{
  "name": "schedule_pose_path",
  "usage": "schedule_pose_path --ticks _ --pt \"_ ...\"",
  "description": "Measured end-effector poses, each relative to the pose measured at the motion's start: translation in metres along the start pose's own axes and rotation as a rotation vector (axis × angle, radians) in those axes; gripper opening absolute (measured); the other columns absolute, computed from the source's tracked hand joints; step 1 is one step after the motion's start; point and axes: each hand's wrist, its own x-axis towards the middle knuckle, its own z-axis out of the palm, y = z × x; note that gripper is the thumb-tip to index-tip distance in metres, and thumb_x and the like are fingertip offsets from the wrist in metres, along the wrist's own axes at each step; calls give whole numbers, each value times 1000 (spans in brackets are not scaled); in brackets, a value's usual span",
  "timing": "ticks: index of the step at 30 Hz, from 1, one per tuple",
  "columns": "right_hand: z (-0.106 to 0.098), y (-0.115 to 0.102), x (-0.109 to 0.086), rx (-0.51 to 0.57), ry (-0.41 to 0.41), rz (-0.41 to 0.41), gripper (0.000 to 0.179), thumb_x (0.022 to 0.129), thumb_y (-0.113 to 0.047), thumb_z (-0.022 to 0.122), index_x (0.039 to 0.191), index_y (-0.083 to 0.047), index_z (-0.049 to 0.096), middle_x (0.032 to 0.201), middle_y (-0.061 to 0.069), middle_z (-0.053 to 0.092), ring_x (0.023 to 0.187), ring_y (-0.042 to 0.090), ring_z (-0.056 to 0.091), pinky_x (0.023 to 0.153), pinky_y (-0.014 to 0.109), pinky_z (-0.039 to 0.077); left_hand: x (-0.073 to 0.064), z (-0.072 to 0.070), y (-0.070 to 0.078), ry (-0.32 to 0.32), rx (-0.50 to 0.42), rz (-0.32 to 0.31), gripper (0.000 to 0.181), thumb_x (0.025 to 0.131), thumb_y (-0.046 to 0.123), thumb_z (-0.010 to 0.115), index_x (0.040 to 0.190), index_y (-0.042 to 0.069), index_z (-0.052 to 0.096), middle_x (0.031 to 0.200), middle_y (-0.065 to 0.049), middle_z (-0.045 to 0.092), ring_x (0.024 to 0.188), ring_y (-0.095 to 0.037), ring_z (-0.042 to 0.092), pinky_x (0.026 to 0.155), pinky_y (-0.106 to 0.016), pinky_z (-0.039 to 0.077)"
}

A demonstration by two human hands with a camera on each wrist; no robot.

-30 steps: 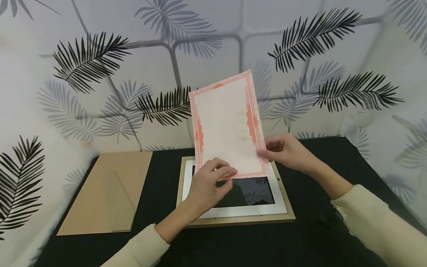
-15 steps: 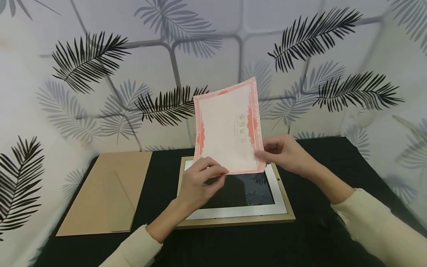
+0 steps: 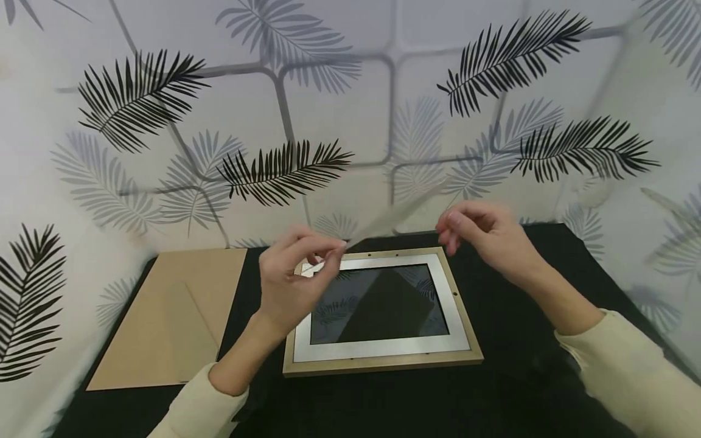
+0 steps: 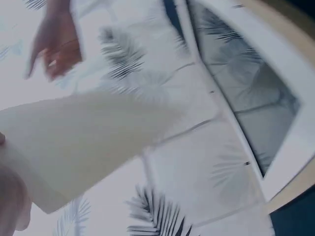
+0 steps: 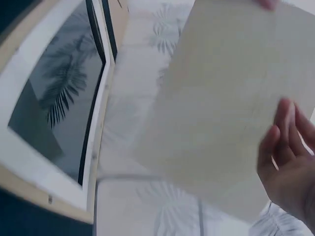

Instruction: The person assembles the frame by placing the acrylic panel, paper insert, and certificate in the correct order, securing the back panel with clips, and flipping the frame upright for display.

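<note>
My left hand [image 3: 298,274] pinches one edge of a paper certificate [image 3: 391,220] between thumb and fingers. In the head view the sheet is blurred and nearly edge-on, tilted up to the right above a picture frame [image 3: 383,362]. Its plain pale back [image 4: 83,142] fills part of the left wrist view; the printed red-bordered side is turned from sight. Apart from the sheet, my right hand [image 3: 487,240] hangs in the air with loosely bent fingers and holds nothing. The frame lies flat, with a light wooden rim, a white border [image 3: 457,322] and a dark reflective middle.
A brown backing board [image 3: 148,322] lies left of the frame, with a narrow flap-like piece [image 3: 191,328] on it. Black cloth [image 3: 526,365] covers the table. Behind hangs a pale curtain [image 3: 350,109] with leaf patterns.
My right hand has let go of the certificate and moved slightly right. The left hand has moved left and up, and the certificate has turned from its printed face to nearly edge-on.
</note>
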Motion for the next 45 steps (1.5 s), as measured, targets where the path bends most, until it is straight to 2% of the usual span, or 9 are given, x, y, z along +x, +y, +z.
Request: schedule_pose_path --ticks 3,5,10,15,19,25,30,39,45 --pt "-12 13 -1 -20 179 24 9 100 -1 64 105 6 66 93 15 66 74 20 65 71 24 54 11 -13 1 96 -74 -104 21 97 20 72 90 0 73 80 -7 62 70 -17 54 59 -25 45" --pt "-20 25 -3 32 252 98 21 97 -3 68 115 5 62 107 14 63 83 19 64 74 23 54 14 -23 0 145 -131 -191 23 95 20 74 91 -3 72 81 -9 62 73 -18 55 60 -24 46" --pt "-32 56 -7 215 212 267 35 100 -7 65 132 -8 50 126 9 54 108 21 57 87 25 50 11 -40 -4 202 -232 -374 21 92 9 77 95 -10 69 83 -10 64 74 -20 60 56 -23 47" --pt "-32 69 -5 283 144 129 6 99 6 61 105 4 63 98 8 66 94 22 59 86 29 51 2 -49 -13 227 -251 -494 14 89 -4 75 96 -14 68 81 -4 65 73 -16 60 58 -21 47" --pt "-29 64 -3 229 157 55 10 97 8 63 106 8 68 94 8 70 88 19 62 83 28 52 -7 -57 -21 245 -220 -580 12 87 -9 74 98 -13 69 83 -4 68 72 -15 62 60 -21 48" --pt "-27 53 -9 23 159 76 7 97 3 67 102 9 68 90 10 69 82 18 61 78 23 52 -21 -71 -31 103 -123 -653 12 90 -9 73 102 -8 71 88 -4 69 65 -15 59 55 -21 48" --pt "-29 55 -14 -6 128 131 12 98 0 66 106 9 68 93 10 72 82 19 64 78 25 54 -30 -77 -37 -21 -106 -724 12 93 -7 70 105 -6 72 88 -2 68 67 -16 60 56 -25 52" --pt "-25 71 -16 -76 48 437 34 100 -26 69 113 5 67 92 11 68 85 23 63 79 28 56 -46 -78 -51 -214 -129 -1082 25 98 14 71 113 -6 68 95 -10 65 79 -20 60 66 -27 57" --pt "-20 96 -22 -37 -25 584 37 101 -25 68 118 8 64 97 14 65 90 25 64 80 28 57 -73 -72 -63 -356 -142 -1191 24 99 12 69 113 -7 68 92 -14 65 79 -23 63 71 -30 60"
